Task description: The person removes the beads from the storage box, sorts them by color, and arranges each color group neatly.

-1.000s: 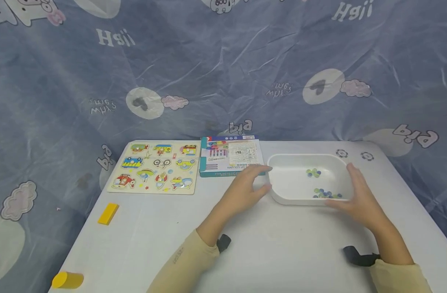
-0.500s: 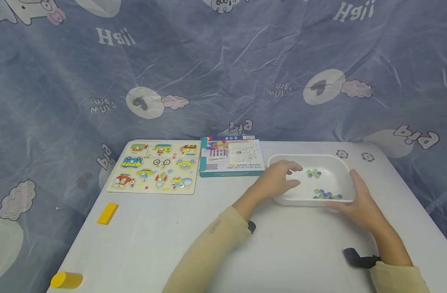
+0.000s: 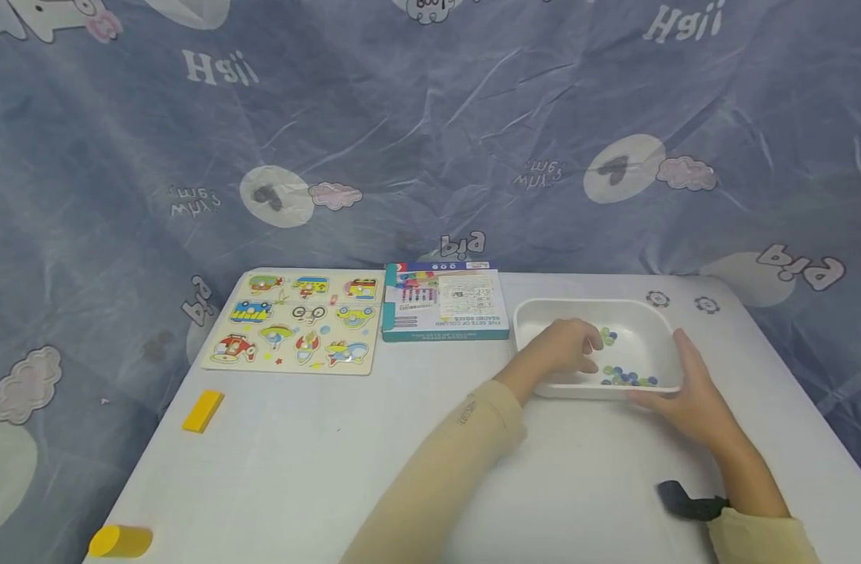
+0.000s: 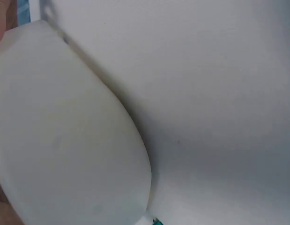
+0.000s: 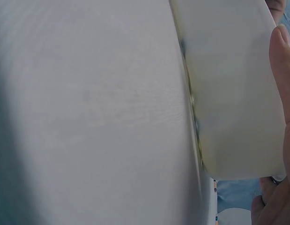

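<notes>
"Where's the tray (image 3: pixel 645 333)?"

"On the worktop (image 3: pixel 296 470), right of the middle of the frame."

"What's your right hand (image 3: pixel 698 395) doing?"

"It's gripping the tray's right end, with my thumb at the front edge."

"And your left hand (image 3: pixel 562 347)?"

"I have it over the tray's left part. Its fingers are loose, thumb and first finger apart, close to the beads (image 3: pixel 627 377). I can't tell if they touch."

"What colour are the beads?"

"Green and blue, in two bunches."

"What's on the left?"

"A picture board (image 3: pixel 289 321), with a box (image 3: pixel 444 301) just beside it. Below the board lies a yellow block (image 3: pixel 203 411), and a yellow cylinder (image 3: pixel 121 541) is lower left."
</notes>
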Demonstrator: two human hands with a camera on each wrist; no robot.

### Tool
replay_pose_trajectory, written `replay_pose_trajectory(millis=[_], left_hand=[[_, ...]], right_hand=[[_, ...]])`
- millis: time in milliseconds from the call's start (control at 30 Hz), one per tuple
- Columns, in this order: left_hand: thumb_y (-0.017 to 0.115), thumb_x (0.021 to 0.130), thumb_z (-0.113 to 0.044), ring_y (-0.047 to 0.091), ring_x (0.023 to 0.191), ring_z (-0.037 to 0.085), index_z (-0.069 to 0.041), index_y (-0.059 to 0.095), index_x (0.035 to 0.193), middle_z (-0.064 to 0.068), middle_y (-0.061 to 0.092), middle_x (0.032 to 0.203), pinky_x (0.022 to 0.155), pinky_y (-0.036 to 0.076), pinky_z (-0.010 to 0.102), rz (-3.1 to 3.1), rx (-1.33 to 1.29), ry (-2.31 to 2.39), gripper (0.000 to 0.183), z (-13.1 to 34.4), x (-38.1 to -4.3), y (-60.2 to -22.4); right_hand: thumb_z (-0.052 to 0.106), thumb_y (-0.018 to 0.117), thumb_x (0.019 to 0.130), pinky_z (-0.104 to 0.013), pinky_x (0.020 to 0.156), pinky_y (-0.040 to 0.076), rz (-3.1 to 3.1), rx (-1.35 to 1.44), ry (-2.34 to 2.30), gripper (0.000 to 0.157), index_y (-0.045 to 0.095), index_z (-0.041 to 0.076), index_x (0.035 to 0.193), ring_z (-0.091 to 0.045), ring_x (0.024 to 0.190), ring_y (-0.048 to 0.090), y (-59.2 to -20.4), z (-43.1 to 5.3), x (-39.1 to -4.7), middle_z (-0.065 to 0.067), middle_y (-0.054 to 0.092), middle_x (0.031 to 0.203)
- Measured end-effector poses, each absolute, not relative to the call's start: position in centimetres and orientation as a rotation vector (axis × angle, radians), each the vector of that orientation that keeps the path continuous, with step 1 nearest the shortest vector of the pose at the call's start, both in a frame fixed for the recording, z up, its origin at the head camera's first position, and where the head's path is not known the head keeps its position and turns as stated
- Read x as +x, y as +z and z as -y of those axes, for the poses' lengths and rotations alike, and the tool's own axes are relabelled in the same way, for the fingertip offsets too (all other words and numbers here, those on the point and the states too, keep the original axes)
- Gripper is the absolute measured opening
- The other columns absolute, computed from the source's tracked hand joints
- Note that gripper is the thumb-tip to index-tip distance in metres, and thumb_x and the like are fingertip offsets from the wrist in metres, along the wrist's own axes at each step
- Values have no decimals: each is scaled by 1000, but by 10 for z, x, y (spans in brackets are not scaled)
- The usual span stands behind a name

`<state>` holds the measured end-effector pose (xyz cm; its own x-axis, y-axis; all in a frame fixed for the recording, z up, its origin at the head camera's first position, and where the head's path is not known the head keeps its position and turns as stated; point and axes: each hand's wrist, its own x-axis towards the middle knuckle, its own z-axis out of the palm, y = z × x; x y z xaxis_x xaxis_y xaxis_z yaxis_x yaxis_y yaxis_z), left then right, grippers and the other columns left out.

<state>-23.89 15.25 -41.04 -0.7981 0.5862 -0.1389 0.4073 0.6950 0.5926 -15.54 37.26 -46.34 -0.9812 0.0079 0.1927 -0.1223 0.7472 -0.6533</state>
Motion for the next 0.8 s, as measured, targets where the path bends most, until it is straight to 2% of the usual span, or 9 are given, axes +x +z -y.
replay_pose_trajectory(millis=[333,600,800], left_hand=[[79,74,-26,57,83,0,-27,70,100,-15,65,89,79,47,16,-2500,718,821,28,-157,-244,-426],[77,76,-25,58,108,-1,-27,72,100,-18,69,104,99,40,16,-2469,813,825,24,-160,-249,-442],[77,75,-26,60,98,-2,-29,73,97,-18,70,99,93,43,15,-2466,809,815,23,-164,-251,-445]], right_hand=[[29,84,69,-64,111,4,2756,115,1029,125,-8,10,151,-49,142,0,-465,-371,-157,-25,-4,156],[29,85,68,-65,111,5,2757,88,1016,126,-8,11,151,-49,142,1,-466,-371,-155,-24,-4,157],[30,85,68,-65,111,5,2755,83,1015,126,-8,12,152,-49,142,1,-466,-371,-155,-23,-4,157]])
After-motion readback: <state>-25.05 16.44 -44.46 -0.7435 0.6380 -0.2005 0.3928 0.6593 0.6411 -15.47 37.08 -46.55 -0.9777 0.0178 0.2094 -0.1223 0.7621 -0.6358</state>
